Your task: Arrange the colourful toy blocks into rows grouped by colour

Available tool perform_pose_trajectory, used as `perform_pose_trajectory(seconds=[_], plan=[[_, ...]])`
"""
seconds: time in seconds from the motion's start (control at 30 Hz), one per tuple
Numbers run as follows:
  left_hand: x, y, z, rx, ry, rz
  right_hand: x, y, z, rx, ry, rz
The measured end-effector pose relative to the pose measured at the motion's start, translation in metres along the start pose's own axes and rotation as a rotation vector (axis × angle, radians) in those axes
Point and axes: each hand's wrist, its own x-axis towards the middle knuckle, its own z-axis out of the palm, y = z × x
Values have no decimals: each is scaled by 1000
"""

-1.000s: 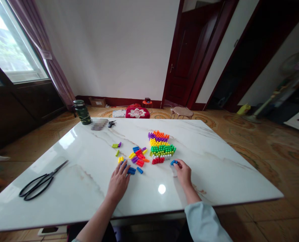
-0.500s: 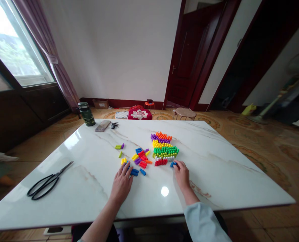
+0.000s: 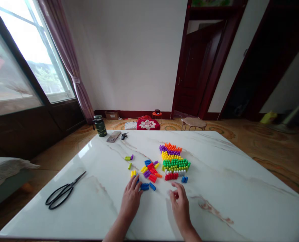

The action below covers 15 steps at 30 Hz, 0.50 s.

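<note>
Head view. Work surface: a glossy white marble-patterned table (image 3: 214, 183). The right hand (image 3: 181, 203) is released; thumb and forefinger are parted, with no piece visible between them. It is just short of a small group of blue plastic pegs (image 3: 184, 179), which appears upright near the right end of a row of white plastic pegs (image 3: 182, 172). Red plastic pegs (image 3: 171, 176) stand in front of the white; behind are green (image 3: 176, 163), yellow, purple and orange ranks.

The left hand (image 3: 131, 198) lies palm down, fingers over loose blue plastic pegs (image 3: 144, 187); whether it grips any cannot be determined. One separate blue peg (image 3: 152, 186) lies just beside these. A mixed-colour heap of lying pegs (image 3: 151, 166) is beyond.

Step in hand, as judged: standing the blue pegs up as a colour group. The next move would call for a fingertip pinch on one lying blue peg, turned upright and lowered beside the blue group without knocking the red row.

Containers: a camouflage-patterned green flask (image 3: 100, 126), lid on, contents hidden, stands at the far left of the table. A brown cardboard box (image 3: 111, 115) is on the floor by the wall; its contents cannot be made out.
</note>
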Motion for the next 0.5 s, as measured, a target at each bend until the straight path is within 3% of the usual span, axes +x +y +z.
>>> perform_pose_trajectory(seconds=[0.17,0.3,0.5], plan=[[-4,-3,7,30,-19,-13,-19,-8,31,117,-158,-9],[-3,-11,17,37,-5,49,-19,13,43,135,-146,-3],[16,-28,6,-200,-143,34,-21,42,61,31,-123,-62]])
